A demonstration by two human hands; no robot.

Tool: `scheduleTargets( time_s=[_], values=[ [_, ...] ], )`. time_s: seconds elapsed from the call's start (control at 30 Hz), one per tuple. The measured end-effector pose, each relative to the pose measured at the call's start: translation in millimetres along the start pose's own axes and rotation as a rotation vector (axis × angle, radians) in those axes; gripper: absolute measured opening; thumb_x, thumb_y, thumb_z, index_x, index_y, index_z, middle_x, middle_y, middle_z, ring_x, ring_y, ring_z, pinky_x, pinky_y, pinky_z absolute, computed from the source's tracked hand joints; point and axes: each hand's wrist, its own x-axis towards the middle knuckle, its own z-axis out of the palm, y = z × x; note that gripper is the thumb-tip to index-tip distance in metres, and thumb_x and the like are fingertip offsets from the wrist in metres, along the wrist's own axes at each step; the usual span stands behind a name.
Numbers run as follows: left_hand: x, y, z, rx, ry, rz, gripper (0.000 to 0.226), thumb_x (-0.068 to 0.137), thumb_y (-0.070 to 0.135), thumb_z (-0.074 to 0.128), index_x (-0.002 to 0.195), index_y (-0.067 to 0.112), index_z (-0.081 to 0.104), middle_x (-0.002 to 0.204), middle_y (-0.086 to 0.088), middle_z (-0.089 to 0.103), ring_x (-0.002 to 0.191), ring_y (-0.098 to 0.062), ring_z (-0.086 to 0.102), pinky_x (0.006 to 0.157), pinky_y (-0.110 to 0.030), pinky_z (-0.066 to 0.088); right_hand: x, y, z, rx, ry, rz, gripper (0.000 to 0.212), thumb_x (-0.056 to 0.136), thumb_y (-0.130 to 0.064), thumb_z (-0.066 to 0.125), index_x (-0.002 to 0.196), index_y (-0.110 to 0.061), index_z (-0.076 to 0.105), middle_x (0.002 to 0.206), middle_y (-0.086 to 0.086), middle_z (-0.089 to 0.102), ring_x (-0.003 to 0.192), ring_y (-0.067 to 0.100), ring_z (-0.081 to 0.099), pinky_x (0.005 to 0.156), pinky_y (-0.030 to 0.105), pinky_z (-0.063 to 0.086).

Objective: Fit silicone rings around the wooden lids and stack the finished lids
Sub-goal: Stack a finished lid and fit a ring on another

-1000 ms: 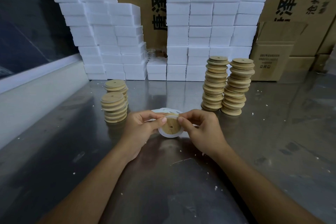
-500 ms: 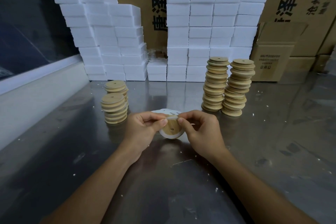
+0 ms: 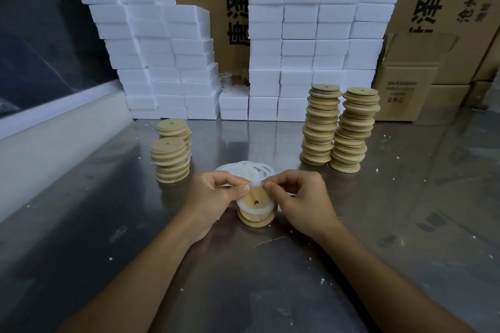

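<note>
Just below the centre of the frame, two bare hands work together on a single wooden lid [image 3: 256, 204], a round disc with a small hole in its face, held tilted toward the camera just above a steel table [image 3: 378, 224]. The left hand [image 3: 213, 199] grips the lid's left edge, and its thumb and forefinger pinch the top of a white silicone ring [image 3: 250, 207]. The right hand [image 3: 300, 201] pinches the same ring at the top, right beside the left thumb. The ring is already seated around the lid's lower rim; its top section looks not yet settled.

Judging by this, the fitting step is under way and nearly done. The next move likely calls for pressing the last stretch of ring down over the upper edge, then checking it sits evenly all round.

Directly behind the hands lies a loose pile of spare rings [image 3: 247, 170]. At middle left stand two short stacks of lids [image 3: 170, 159], probably the finished ones. At middle right stand two taller stacks [image 3: 338, 127]. White foam blocks [image 3: 311, 35] and cardboard boxes [image 3: 405, 89] fill the background.
</note>
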Motion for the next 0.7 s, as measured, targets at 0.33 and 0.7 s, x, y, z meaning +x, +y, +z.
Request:
scheduleTargets(
  time_s=[0.33,0.7],
  values=[
    [-0.5,1.5,5.1,0.065,0.065,0.068,0.016,0.074,-0.005,0.077,0.074,0.011,0.076,0.082,-0.003,0.077,0.080,-0.018,0.073,0.073,-0.025,0.057,-2.3,-4.3,-0.2,0.037,-0.019,0.072,0.007,0.089,-0.014,0.070,0.084,-0.013,0.074,0.080,-0.001,0.075,0.075,0.014,0.073,0.073,0.040,0.061],
    [-1.3,4.8,14.6,0.010,0.100,0.147,0.009,0.080,0.007,0.076,0.075,0.014,0.075,0.086,-0.007,0.075,0.082,-0.025,0.073,0.074,-0.042,0.060,-2.6,-5.8,3.3,0.000,0.143,-0.128,0.014,0.091,-0.009,0.068,0.082,-0.020,0.071,0.075,-0.010,0.072,0.073,0.007,0.069,0.067,0.024,0.056]
  ],
)
